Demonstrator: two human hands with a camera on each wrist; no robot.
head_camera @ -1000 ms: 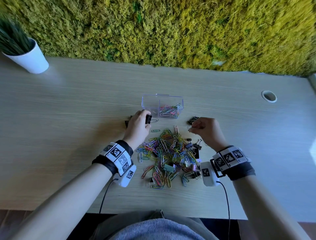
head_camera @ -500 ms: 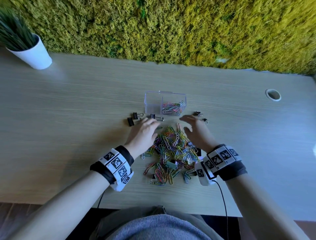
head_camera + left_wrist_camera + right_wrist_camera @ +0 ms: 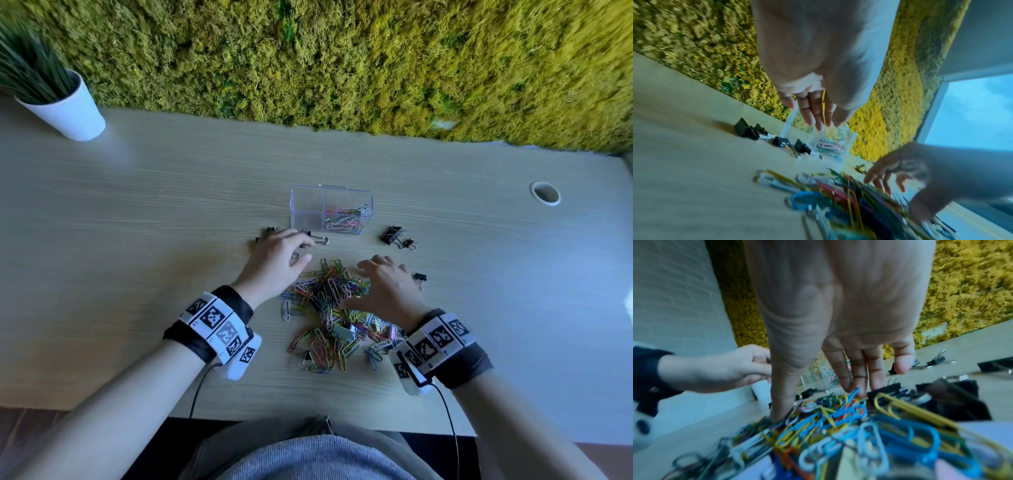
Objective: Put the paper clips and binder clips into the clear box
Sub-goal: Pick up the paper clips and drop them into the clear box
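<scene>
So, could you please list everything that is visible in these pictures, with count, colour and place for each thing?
clear box: one, transparent, two compartments, centre of the desk; the right one holds coloured paper clips, the left looks empty
pile of paper clips: too many to count, mixed colours, a few binder clips among them, on the desk nearer the person than the box
black binder clips: several loose, left and right of the box, one beside the right hand
desk: one, light wood
cable hole: one, white rim, far right of the desk
plant pot: one, white, far left corner
moss wall: green-yellow, behind the desk
left hand: over the pile's left edge
right hand: fingers spread on the pile
</scene>
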